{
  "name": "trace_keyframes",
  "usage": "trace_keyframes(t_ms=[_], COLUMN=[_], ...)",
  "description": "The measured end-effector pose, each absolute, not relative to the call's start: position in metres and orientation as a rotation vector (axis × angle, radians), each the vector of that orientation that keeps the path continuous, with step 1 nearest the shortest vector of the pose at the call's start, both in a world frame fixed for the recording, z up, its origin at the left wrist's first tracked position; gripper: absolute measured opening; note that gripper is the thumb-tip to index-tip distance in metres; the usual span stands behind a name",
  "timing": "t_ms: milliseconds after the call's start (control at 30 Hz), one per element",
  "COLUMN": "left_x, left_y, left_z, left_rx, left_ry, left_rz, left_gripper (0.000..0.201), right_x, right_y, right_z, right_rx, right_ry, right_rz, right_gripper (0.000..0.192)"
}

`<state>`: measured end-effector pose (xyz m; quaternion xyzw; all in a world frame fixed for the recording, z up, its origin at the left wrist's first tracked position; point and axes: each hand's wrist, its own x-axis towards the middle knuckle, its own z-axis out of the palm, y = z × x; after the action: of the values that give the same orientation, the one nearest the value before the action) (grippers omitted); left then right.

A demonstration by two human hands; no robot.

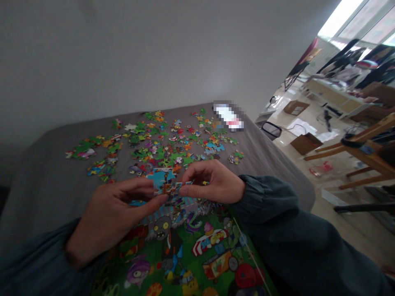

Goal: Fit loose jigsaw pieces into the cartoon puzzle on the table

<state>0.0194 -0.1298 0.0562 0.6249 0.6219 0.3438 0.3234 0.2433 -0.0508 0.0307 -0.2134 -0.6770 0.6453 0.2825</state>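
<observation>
Now pinching 1 small cluster of joined puzzle pieces (168, 187) from both sides: left hand (112, 218) with thumb and forefinger pressed onto its left edge, right hand (212, 183) with fingertips closed on its right edge. Held just above the far border of the assembled puzzle picture (191, 250), right over the seam where a blue patch (162, 177) of finished sky meets the loose heap.

Close behind the hands, a wide scatter of loose pieces (154, 144) in green, orange and blue, reaching almost to the back edge of the grey cloth-covered table (46, 181). Little bare cloth among them; more open grey to the left, between the scatter and the rounded left corner. At the right, only a narrow strip of cloth between the right sleeve (271, 205) and the table's edge, which drops away steeply. Near the far right corner, a small blurred object (228, 116) lying flat, just beside the outermost pieces.

Behind the table, a plain pale wall. Off to the right, a glossy light floor with open cardboard boxes (305, 142), a wooden frame (361, 154) well apart from the table, and bright windows beyond a long low counter (333, 96).
</observation>
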Motion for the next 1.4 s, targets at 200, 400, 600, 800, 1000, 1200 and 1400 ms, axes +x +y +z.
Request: trace_keyframes(t_ms=[200,400,600,800,1000,1200,1400], left_x=[0.0234,0.0251,0.0250,0.0261,0.0277,0.0275,0.0231], left_y=[-0.1306,-0.1297,-0.1281,-0.1289,-0.1290,-0.1279,-0.1272], left_z=[0.0544,0.0552,0.0554,0.0551,0.0574,0.0562,0.0521], left_rx=[1.618,1.559,1.464,1.403,1.407,1.416,1.449], left_ry=[1.715,1.692,1.717,1.750,1.710,1.625,1.525], left_rz=[0.934,0.942,0.927,0.968,0.977,0.955,0.934], left_gripper=[0.024,0.024,0.029,0.026,0.022,0.020,0.022], right_x=[0.2399,0.2409,0.2421,0.2436,0.2443,0.2443,0.2436], right_y=[-0.0533,-0.0553,-0.0572,-0.0582,-0.0592,-0.0605,-0.0608], right_z=[0.0265,0.0288,0.0307,0.0312,0.0316,0.0298,0.0289], right_rx=[-0.573,-0.603,-0.606,-0.635,-0.600,-0.628,-0.646], right_ry=[-1.786,-1.849,-1.914,-1.940,-1.947,-2.021,-1.982], right_rz=[1.744,1.565,1.408,1.391,1.364,1.242,1.290], right_gripper=[0.033,0.022,0.017,0.020,0.020,0.024,0.026])
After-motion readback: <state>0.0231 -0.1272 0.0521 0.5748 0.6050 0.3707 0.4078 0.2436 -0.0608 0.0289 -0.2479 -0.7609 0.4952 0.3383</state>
